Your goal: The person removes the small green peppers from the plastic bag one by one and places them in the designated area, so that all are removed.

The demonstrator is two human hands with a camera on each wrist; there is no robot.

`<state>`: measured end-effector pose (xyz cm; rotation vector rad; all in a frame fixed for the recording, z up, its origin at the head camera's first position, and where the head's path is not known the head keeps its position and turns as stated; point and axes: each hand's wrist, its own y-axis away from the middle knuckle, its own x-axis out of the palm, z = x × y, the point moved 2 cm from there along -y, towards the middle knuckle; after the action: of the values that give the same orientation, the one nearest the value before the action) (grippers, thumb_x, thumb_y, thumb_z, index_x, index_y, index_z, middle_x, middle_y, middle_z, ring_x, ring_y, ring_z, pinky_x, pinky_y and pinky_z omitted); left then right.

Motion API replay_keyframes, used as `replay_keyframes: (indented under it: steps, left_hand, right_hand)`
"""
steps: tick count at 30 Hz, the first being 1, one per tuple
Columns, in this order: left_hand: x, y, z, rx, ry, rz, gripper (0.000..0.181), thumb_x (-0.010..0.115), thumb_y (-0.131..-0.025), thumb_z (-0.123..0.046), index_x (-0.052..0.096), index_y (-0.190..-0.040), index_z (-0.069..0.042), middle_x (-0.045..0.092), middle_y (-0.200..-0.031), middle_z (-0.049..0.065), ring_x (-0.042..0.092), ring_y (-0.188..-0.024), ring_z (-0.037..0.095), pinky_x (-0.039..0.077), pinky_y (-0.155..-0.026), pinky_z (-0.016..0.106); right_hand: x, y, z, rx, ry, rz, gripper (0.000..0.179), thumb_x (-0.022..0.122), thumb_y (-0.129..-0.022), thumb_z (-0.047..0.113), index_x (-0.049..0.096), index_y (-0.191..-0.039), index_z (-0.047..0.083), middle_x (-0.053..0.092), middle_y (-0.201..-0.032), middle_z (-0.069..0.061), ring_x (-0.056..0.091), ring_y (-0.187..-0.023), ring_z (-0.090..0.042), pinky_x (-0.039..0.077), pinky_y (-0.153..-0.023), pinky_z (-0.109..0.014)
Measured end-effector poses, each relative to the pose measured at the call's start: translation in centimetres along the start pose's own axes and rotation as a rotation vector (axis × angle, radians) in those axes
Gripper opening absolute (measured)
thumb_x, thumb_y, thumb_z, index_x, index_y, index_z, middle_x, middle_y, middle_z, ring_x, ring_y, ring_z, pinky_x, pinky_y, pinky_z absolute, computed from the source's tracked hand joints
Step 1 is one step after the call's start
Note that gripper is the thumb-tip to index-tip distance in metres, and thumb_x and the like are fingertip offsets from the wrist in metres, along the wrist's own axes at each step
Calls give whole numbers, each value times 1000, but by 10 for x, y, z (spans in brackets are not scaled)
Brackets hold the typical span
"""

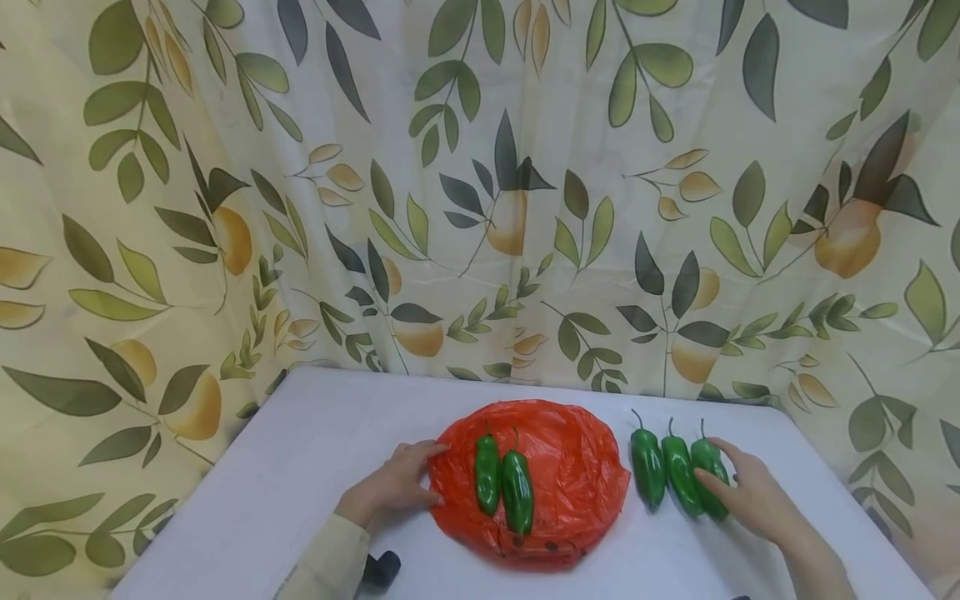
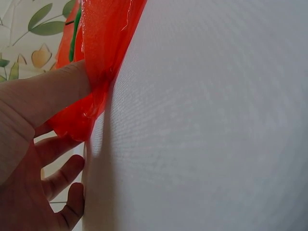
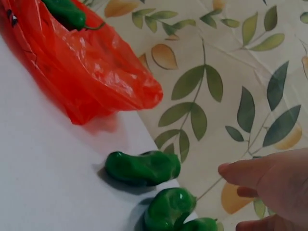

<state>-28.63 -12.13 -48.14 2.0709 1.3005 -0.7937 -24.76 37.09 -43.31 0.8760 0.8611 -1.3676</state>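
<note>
one pickup, seemingly: left hand [image 1: 397, 482] pinches red bag [image 1: 573, 471]; right hand [image 1: 752, 492], fingers wide around rightmost pepper [image 1: 703, 457], should close next.

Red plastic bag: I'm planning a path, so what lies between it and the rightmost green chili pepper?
The head view shows the row's left chili pepper and middle chili pepper between them.
</note>
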Motion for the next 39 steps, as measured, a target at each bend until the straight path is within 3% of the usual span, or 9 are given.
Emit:
replay_keyframes:
  steps: [6,12,25,35,39]
  left_hand:
    - [-2,-3,1,-10,-12,-4,78,84,-80,-24,49,-150,-23,48,-154,5,41,-136,29,49,-105,61]
    - [-3,-4,1,-3,-27,-9,79,85,-79,-23,50,-149,-22,47,-155,5,41,-136,30,48,-106,62]
    - [-1,-3,-1,-15,-27,-10,79,85,-78,-23,50,-149,-22,47,-155,6,41,-136,31,49,-105,63]
    - [1,-1,-1,-14,-11,-3,78,84,-79,-22,50,-149,-21,48,-154,6,41,-135,30,48,-106,63]
    - [1,-2,1,-15,-9,-4,78,85,-79,-23,50,-149,-22,49,-153,5,42,-135,29,48,-106,62]
  right_hand:
    - [4,0,26,-24,-55,-71,66,58,-102,33,35,-148,-9,34,-145,-45,38,-130,-64,39,-101,-77]
    - [12,2,45,-31,-99,-94,61,59,-101,28,39,-148,-5,39,-146,-40,37,-134,-60,37,-103,-76]
    - [32,12,85,-184,-160,-146,54,66,-98,23,49,-145,3,51,-143,-29,53,-126,-50,51,-97,-68]
    - [52,21,112,-196,-241,-56,51,68,-96,22,53,-143,9,54,-144,-21,58,-124,-40,59,-94,-54]
    - [65,22,121,-218,-253,-24,50,69,-96,26,54,-142,12,56,-144,-16,54,-131,-39,54,-101,-58]
